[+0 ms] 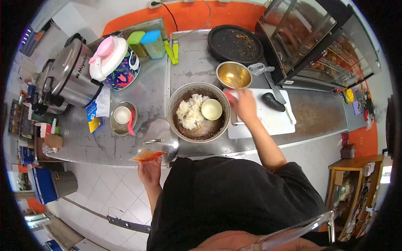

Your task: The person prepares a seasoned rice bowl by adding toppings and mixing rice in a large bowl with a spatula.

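My left hand point(149, 172) is closed on a small clear plastic bag of orange-red sauce point(148, 156), held over the table's front edge beside a metal lid point(157, 131). My right hand point(246, 105), blurred by motion, is at the near side of a gold-coloured metal bowl point(235, 76), over the white cutting board point(261, 129). Right beside its fingers is a red, flat-looking thing point(230, 98); I cannot tell whether the hand grips it. Between my hands stands a large metal pot point(171, 121) with white rice point(191, 112) and a pale green bowl point(212, 109) in it.
A knife point(289, 113) and a dark oblong thing point(272, 102) lie on the board. Behind are a black round tray point(228, 44) and a glass display case point(305, 46). At left stand a metal bowl with a red spoon point(130, 123), a flowered rice container point(121, 71) and a steel cooker point(75, 79).
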A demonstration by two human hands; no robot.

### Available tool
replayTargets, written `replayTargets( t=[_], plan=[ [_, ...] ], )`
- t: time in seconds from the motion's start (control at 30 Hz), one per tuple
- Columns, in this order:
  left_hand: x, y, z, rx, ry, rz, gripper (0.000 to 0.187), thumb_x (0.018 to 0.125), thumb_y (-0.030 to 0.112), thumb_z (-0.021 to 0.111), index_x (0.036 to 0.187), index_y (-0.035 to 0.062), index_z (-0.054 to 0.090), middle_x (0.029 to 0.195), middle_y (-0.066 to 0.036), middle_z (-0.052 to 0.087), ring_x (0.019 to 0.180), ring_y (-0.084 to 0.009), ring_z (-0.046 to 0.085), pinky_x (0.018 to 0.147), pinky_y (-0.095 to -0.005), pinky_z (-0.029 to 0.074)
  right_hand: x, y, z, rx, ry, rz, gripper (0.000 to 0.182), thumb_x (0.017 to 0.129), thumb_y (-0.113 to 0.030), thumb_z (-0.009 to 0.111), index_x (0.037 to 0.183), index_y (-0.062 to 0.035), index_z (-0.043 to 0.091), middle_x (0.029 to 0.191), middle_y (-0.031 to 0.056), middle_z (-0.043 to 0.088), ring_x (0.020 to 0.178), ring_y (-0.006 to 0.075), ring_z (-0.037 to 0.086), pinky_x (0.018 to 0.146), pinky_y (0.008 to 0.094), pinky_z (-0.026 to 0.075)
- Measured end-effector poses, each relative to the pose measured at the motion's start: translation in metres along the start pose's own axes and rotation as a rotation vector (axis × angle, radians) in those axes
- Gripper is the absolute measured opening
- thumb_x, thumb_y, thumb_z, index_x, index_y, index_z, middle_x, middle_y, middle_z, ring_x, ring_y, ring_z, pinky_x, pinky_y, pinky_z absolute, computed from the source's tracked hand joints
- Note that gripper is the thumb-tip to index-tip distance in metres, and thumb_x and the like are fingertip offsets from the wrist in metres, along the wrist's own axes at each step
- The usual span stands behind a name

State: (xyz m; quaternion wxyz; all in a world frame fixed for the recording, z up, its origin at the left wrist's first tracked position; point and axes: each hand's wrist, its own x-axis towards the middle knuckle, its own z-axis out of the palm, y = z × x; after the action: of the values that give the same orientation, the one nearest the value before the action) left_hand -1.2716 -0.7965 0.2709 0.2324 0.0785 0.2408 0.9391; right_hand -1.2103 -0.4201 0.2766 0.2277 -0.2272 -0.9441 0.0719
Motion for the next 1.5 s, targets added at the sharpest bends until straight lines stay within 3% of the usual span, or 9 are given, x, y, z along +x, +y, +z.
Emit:
replayTargets(
  t=[0.13, 0.3, 0.57, 0.73, 0.77, 0.97, 1.3, 1.4, 1.5],
  plan=[
    [0.005, -0.011, -0.002, -0.014, -0.003, -0.073, 0.038, 0.079, 0.026, 0.054, 0.112, 0.0082, 0.048, 0.114, -0.008, 0.050, 0.106, -0.0256, 0.046, 0.088, -0.0434, 0.038, 0.023, -0.046, 0.031, 0.034, -0.287, -0.485, 0.026, 0.067, -0.008, 0.052, 0.093, -0.0055, 0.056, 0.095, 0.0102, 0.052, 0.090, 0.0245, 0.051, 0.075, 0.0330, 0.044],
    [0.008, -0.019, 0.006, 0.004, -0.036, -0.098, 0.039, 0.079, 0.025, 0.054, 0.113, 0.0079, 0.047, 0.113, -0.008, 0.050, 0.107, -0.0266, 0.045, 0.087, -0.0435, 0.039, 0.040, -0.059, 0.050, -0.192, -0.538, -0.533, 0.012, 0.065, -0.008, 0.054, 0.076, -0.0025, 0.058, 0.074, 0.0108, 0.060, 0.072, 0.0274, 0.059, 0.064, 0.0358, 0.048],
    [0.008, -0.028, 0.030, 0.175, 0.199, -0.204, 0.026, 0.082, 0.013, 0.050, 0.106, 0.0051, 0.046, 0.107, -0.011, 0.052, 0.096, -0.0270, 0.054, 0.079, -0.0421, 0.048, -0.001, 0.068, -0.025, 0.303, 0.040, 0.485, 0.021, 0.063, -0.014, 0.057, 0.070, 0.0057, 0.056, 0.064, 0.0225, 0.056, 0.062, 0.0353, 0.057, 0.058, 0.0384, 0.046],
    [0.032, -0.040, 0.044, 0.292, 0.155, -0.283, 0.026, 0.081, 0.004, 0.048, 0.106, 0.0034, 0.043, 0.103, -0.013, 0.053, 0.092, -0.0264, 0.056, 0.076, -0.0400, 0.050, -0.038, 0.121, 0.020, 0.812, -0.017, 0.865, 0.012, 0.073, -0.006, 0.053, 0.075, 0.0044, 0.058, 0.066, 0.0101, 0.060, 0.055, 0.0112, 0.057, 0.046, 0.0264, 0.045],
    [0.036, -0.042, 0.046, 0.326, 0.140, -0.296, 0.026, 0.081, 0.001, 0.047, 0.106, 0.0031, 0.042, 0.102, -0.012, 0.054, 0.092, -0.0260, 0.056, 0.077, -0.0390, 0.050, -0.048, 0.128, 0.036, 0.576, 0.168, 0.684, 0.017, 0.074, -0.007, 0.052, 0.084, 0.0061, 0.057, 0.065, 0.0190, 0.058, 0.044, 0.0245, 0.057, 0.049, 0.0290, 0.048],
    [0.054, -0.050, 0.048, 0.401, 0.061, -0.303, 0.028, 0.080, -0.001, 0.046, 0.107, 0.0009, 0.043, 0.101, -0.013, 0.054, 0.091, -0.0239, 0.057, 0.077, -0.0351, 0.050, -0.113, 0.124, 0.022, 0.284, -0.135, 0.083, 0.018, 0.070, -0.012, 0.061, 0.084, -0.0009, 0.060, 0.077, 0.0150, 0.055, 0.076, 0.0305, 0.053, 0.064, 0.0342, 0.044],
    [0.080, -0.065, 0.048, -0.020, 0.180, -0.344, 0.026, 0.086, 0.020, 0.047, 0.107, 0.0045, 0.048, 0.102, -0.004, 0.056, 0.091, -0.0158, 0.054, 0.080, -0.0343, 0.046, -0.164, 0.114, -0.004, 0.113, -0.247, 0.270, 0.035, 0.067, -0.016, 0.067, 0.095, -0.0005, 0.054, 0.073, 0.0162, 0.057, 0.067, 0.0298, 0.056, 0.060, 0.0373, 0.045],
    [0.087, -0.071, 0.050, -0.462, -0.308, -0.466, 0.023, 0.087, 0.024, 0.046, 0.102, 0.0071, 0.051, 0.099, -0.001, 0.056, 0.091, -0.0146, 0.053, 0.083, -0.0342, 0.041, -0.165, 0.101, -0.043, 0.272, -0.340, 0.602, 0.039, 0.066, -0.014, 0.068, 0.098, 0.0004, 0.052, 0.068, 0.0141, 0.060, 0.059, 0.0237, 0.058, 0.054, 0.0339, 0.045],
    [0.086, -0.075, 0.058, -0.370, 0.004, -0.473, 0.019, 0.086, 0.022, 0.048, 0.098, 0.0088, 0.052, 0.097, 0.000, 0.056, 0.089, -0.0135, 0.052, 0.082, -0.0333, 0.042, -0.179, 0.112, -0.040, 0.362, -0.411, 0.686, 0.036, 0.066, -0.012, 0.067, 0.096, 0.0024, 0.053, 0.065, 0.0109, 0.060, 0.057, 0.0167, 0.058, 0.052, 0.0295, 0.045]
  ],
)
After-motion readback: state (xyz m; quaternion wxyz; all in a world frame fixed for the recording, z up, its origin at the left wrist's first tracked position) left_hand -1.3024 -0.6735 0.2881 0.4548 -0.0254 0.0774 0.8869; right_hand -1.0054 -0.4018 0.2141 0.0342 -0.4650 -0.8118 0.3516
